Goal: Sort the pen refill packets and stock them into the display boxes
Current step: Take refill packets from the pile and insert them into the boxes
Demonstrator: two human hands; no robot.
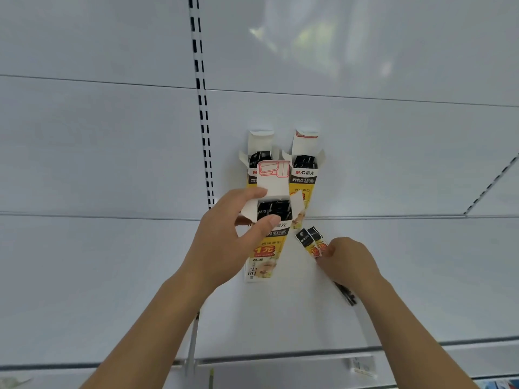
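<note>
My left hand [224, 234] grips an open yellow-and-black display box [268, 248] near its top, fingers behind and thumb across the front; black refill packets show in its mouth. My right hand [346, 262] pinches two refill packets [311, 241] just right of that box, their black ends pointing up-left and their tails sticking out below my wrist. Two more open display boxes stand against the shelf's back panel: the left box [259, 157] is half hidden behind the held one, the right box [304, 169] is beside it. Both hold black packets.
The white shelf board [112, 276] stretches wide on both sides. A slotted upright [203, 108] runs down the back panel left of the boxes. The shelf's front rail [280, 356] carries a small clip at the right.
</note>
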